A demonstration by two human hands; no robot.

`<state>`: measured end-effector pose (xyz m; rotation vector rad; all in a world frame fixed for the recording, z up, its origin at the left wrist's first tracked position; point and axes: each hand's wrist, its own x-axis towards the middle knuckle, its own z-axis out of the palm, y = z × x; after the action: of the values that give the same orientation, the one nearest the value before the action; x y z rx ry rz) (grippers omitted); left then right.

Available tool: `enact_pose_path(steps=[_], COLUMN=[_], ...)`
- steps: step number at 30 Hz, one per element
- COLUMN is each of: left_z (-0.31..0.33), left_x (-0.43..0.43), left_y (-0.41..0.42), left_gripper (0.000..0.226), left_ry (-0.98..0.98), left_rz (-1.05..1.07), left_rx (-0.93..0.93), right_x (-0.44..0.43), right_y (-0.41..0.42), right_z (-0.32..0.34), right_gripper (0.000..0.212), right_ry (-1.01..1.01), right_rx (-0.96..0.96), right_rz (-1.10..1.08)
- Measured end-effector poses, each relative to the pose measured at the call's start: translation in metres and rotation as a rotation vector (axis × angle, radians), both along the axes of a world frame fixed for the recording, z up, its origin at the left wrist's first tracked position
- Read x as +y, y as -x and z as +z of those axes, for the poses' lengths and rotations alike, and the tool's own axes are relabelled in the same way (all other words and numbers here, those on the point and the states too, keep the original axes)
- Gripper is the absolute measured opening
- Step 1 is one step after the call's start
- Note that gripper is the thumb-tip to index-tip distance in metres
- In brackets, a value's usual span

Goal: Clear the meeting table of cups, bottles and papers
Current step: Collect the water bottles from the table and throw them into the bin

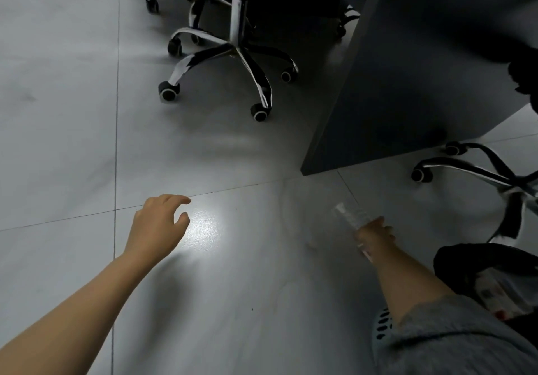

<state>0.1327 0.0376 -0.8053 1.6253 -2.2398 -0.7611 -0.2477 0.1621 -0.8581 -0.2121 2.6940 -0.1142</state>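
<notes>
Over the floor | right hand grips bottle | axis forward-left

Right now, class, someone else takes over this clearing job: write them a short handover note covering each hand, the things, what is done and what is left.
Left hand: empty, fingers loosely spread over the floor.
Right hand: grips a clear bottle, blurred.
Black bag nearby holds printed paper.
Done: bottle in hand, not yet binned.
Left: probably drop the bottle in the bag. Only the side panel of the table shows, so check its top.
</notes>
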Motion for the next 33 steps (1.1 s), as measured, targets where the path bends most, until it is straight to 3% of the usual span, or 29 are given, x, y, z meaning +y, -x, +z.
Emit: enact_pose_path(steps=[3, 5, 7, 10, 16, 20, 23, 26, 29, 33], left_z=[-0.006, -0.009, -0.009, -0.005, 0.023, 0.049, 0.073, 0.092, 0.103, 0.108], left_x=[0.001, 0.000, 0.003, 0.009, 0.018, 0.026, 0.035, 0.050, 0.068, 0.077], left_y=[0.001, 0.002, 0.004, 0.005, 0.001, 0.002, 0.007, 0.012, 0.022, 0.035], left_gripper=[0.032, 0.032, 0.032, 0.032, 0.032, 0.032, 0.032, 0.032, 0.032, 0.033], left_ry=[-0.009, -0.015, -0.022, -0.023, 0.033, 0.086, 0.140, 0.172, 0.178, 0.189], left_rz=[0.006, 0.019, 0.021, 0.008, -0.010, -0.031, -0.058, -0.108, -0.193, -0.237], left_rx=[0.010, 0.017, 0.017, 0.024, 0.055, 0.075, 0.090, 0.119, 0.124, 0.143], right_x=[0.004, 0.007, 0.011, 0.013, -0.006, -0.019, -0.008, 0.033, 0.088, 0.134], right_y=[-0.004, -0.011, -0.018, -0.045, -0.077, -0.101, -0.130, -0.143, -0.126, -0.076], right_z=[0.002, 0.006, 0.000, -0.002, 0.038, 0.085, 0.148, 0.209, 0.242, 0.253], right_gripper=[0.098, 0.091, 0.081, 0.085, 0.093, 0.081, 0.072, 0.079, 0.086, 0.089], right_ry=[-0.153, -0.258, -0.297, -0.281, -0.008, 0.230, 0.403, 0.510, 0.496, 0.653], right_rx=[0.016, 0.018, -0.027, -0.085, -0.102, -0.116, -0.078, -0.018, 0.039, 0.056], right_rz=[0.071, 0.170, 0.224, 0.306, 0.409, 0.522, 0.622, 0.704, 0.687, 0.526])
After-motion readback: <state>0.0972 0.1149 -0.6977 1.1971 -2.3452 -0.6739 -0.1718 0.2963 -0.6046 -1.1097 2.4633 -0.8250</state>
